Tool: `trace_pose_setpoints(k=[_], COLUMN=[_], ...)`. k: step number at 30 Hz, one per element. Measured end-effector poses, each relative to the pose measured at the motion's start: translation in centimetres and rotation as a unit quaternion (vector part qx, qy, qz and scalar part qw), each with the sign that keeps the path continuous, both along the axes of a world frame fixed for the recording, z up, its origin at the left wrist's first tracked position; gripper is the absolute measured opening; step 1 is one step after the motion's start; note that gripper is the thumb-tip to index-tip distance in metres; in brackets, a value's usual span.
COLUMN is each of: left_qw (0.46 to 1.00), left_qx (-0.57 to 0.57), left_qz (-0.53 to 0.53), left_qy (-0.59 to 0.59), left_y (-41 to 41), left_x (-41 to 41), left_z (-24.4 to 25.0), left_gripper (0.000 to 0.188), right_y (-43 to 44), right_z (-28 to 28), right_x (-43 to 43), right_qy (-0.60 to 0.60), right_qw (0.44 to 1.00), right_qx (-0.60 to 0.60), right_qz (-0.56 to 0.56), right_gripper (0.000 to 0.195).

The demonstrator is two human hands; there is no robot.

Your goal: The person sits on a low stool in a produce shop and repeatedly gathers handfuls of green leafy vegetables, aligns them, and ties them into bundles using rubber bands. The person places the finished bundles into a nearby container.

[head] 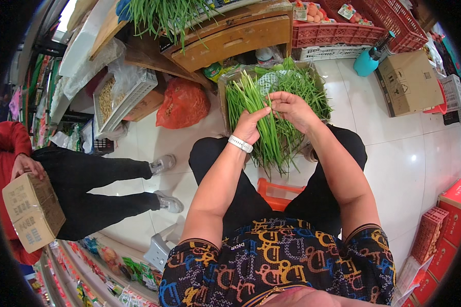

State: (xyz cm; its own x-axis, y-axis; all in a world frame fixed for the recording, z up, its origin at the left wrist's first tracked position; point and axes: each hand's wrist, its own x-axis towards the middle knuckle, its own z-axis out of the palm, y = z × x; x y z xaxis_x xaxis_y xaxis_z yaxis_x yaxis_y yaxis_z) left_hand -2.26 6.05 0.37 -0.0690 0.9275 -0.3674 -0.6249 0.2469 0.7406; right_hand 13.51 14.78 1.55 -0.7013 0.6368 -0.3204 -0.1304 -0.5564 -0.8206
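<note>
A bundle of long green garlic chives (267,130) with pale stem ends lies in my left hand (250,124), which is closed around it with the thumb on top. My right hand (290,109) is at the bundle's right side, its thumb and fingertips pinched together near my left thumb. Whether a single stalk sits between those fingertips is too small to tell. Beneath both hands is an open cardboard box (221,96) filled with more loose green stalks (309,90). A patterned white piece of packaging (268,82) rests among the greens.
On the left stands a person (100,172) holding a cardboard carton (32,211). A red mesh sack (183,103) sits left of the box, and a wooden drawer desk (234,42) stands behind it. To the right are a teal spray bottle (366,63) and a cardboard box (411,82).
</note>
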Motion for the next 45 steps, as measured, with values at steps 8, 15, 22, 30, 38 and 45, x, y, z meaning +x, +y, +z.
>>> trace_pose_setpoints(k=[8,15,22,30,38,45], left_qw=[0.999,0.998,0.99,0.983,0.99,0.974], left_qx=[-0.005,-0.02,-0.029,-0.054,0.01,0.045], left_qz=[0.003,0.011,0.0,0.015,-0.004,0.02], left_qy=[0.04,0.05,0.139,0.175,0.138,0.223], left_y=[0.5,-0.3,1.3,2.7,3.8,3.6], left_x=[-0.6,0.1,1.2,3.4,4.5,1.1], left_z=[-1.5,-0.2,-1.4,1.4,-1.9,-2.0], left_gripper=[0.025,0.033,0.032,0.044,0.034,0.012], right_y=[0.7,-0.4,-0.1,0.9,0.8,0.9], right_z=[-1.4,-2.2,-1.8,-2.2,-5.8,-1.3], right_x=[-0.2,-0.4,2.4,3.8,4.1,1.6], right_qy=[-0.043,-0.066,-0.003,-0.065,-0.08,-0.081], right_qw=[0.998,0.989,0.998,0.993,0.983,0.995], right_qx=[0.049,0.127,0.021,0.095,0.117,0.017], right_qz=[-0.014,-0.044,-0.055,-0.038,-0.114,-0.061], right_gripper=[0.015,0.015,0.009,0.017,0.01,0.014])
